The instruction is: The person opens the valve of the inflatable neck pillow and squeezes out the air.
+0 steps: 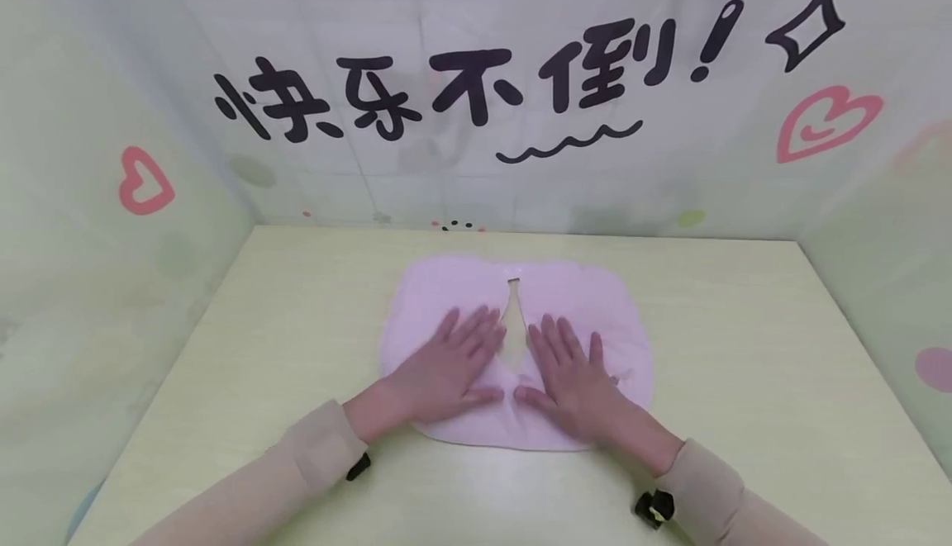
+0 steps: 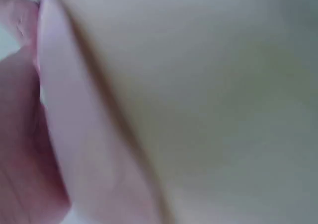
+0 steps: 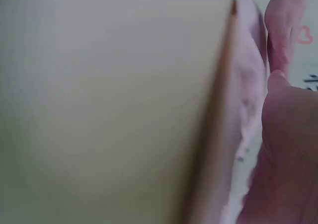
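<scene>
Pale yellow-green worktop [image 1: 744,348] boxed in by white walls with black lettering [image 1: 446,92] and pink hearts [image 1: 825,121]. I see a soft pink fleece cloth with a rounded outline and a slit cutout [image 1: 595,298] lying flat at worktop centre, slit running toward 12 o'clock. My left hand [image 1: 449,364] rests palm-down on the cloth's 8 o'clock part, right hand [image 1: 568,372] on the 4 o'clock part, either side of the slit. Both grips are flat, fingers straight and spread, grasping nothing, likely pressing the fabric smooth and steady. Beige sleeves [image 1: 320,447] cover both wrists. Wrist views are blurred: pink edge on worktop only.
</scene>
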Tool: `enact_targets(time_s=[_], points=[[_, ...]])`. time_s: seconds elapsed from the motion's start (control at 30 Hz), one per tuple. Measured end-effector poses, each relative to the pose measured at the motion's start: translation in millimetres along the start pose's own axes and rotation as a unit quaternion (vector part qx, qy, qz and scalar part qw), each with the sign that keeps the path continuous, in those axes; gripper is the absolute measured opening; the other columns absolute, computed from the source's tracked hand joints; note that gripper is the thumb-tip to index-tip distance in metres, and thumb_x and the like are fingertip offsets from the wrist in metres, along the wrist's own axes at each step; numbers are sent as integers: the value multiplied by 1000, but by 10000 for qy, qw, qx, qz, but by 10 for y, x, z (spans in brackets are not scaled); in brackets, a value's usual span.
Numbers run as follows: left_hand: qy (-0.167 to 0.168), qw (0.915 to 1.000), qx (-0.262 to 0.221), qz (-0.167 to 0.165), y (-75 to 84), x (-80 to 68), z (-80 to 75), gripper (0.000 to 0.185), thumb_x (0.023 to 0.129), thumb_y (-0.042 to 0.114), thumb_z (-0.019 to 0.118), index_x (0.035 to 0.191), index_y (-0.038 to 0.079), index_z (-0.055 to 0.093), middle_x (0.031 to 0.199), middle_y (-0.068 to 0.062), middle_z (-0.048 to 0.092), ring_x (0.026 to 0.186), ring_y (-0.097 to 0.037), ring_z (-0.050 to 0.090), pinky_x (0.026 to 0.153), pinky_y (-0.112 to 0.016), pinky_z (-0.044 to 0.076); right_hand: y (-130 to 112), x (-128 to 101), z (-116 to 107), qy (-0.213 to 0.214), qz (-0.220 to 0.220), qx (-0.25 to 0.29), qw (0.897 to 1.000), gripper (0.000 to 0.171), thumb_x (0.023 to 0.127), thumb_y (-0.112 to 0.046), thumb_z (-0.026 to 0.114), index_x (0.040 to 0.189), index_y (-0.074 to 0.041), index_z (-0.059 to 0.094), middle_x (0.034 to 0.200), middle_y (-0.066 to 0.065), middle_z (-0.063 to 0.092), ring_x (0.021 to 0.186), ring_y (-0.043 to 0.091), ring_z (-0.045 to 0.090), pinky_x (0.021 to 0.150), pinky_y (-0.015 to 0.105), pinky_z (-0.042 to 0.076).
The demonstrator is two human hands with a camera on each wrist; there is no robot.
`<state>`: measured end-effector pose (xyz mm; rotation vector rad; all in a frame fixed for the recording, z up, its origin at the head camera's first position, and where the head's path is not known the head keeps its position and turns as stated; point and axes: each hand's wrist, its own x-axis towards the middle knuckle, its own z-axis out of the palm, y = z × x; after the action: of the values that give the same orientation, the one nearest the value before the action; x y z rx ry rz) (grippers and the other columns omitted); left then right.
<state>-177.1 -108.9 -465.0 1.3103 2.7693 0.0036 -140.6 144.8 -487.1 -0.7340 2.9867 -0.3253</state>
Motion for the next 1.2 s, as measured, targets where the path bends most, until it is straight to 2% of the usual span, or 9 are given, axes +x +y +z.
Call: enact_targets(time_s=[0.13,0.2,0.27,0.33,0.43,0.5,0.7,0.9,1.2], points=[[816,9954,-144,-480,-250,156,-273,75,108,56,33,166,12,14,171,-13,-3,156,-29,-11,122,-54,-9,113,236,-279,752,369,77,9965,90,103,-59,48,164,-2,14,169,25,4,155,44,1,114,75,2],[904,9933,-182,-693,-371,263,-344,74,108,55,35,166,14,15,172,-10,-3,156,-27,-14,122,-54,-10,180,377,-356,959,608,184,9934,88,103,-55,50,164,-3,14,169,26,3,155,43,0,114,75,0],[778,9932,-380,-782,-478,361,-349,73,108,54,37,165,14,18,172,-10,1,156,-29,-11,122,-56,-5,241,526,-338,909,804,209,9924,87,103,-55,50,164,-3,15,168,26,3,155,44,0,114,75,-1],[509,9922,-733,-870,-549,441,-293,73,108,54,37,165,13,19,172,-10,5,157,-30,-7,122,-59,1,298,631,-243,650,945,161,9933,87,104,-57,48,164,-4,15,168,27,3,155,44,0,113,75,-2],[147,9887,-1089,-1024,-614,524,-168,72,108,56,36,165,14,21,171,-9,11,157,-35,1,120,-65,10,361,707,-81,250,1000,-29,9947,87,104,-61,43,165,-6,16,168,26,3,155,45,1,113,75,-2],[6,9868,-1198,-1086,-632,559,-127,71,108,57,37,164,16,25,171,-9,14,156,-37,4,117,-69,12,384,715,-28,78,988,-103,9950,85,105,-62,41,165,-7,16,169,26,2,155,45,-1,113,75,-2],[-244,9859,-1223,-1119,-648,602,-98,62,109,52,37,162,20,33,169,-12,18,155,-43,8,115,-73,12,422,712,-6,-83,1091,14,9940,85,104,-62,40,165,-9,15,169,25,1,155,44,-2,113,76,-3],[-398,9897,-863,-1066,-656,655,11,63,107,57,39,159,23,41,167,-13,29,151,-45,23,112,-74,21,486,690,66,-425,1301,166,9905,85,105,-63,38,166,-10,12,169,23,-1,155,43,-5,112,77,-3],[-360,9899,-748,-1147,-641,693,-40,61,106,56,44,155,20,49,164,-14,35,149,-47,27,110,-75,25,500,708,39,-420,1213,224,9915,84,105,-61,38,166,-10,12,169,24,-3,155,43,-6,111,77,-4]])
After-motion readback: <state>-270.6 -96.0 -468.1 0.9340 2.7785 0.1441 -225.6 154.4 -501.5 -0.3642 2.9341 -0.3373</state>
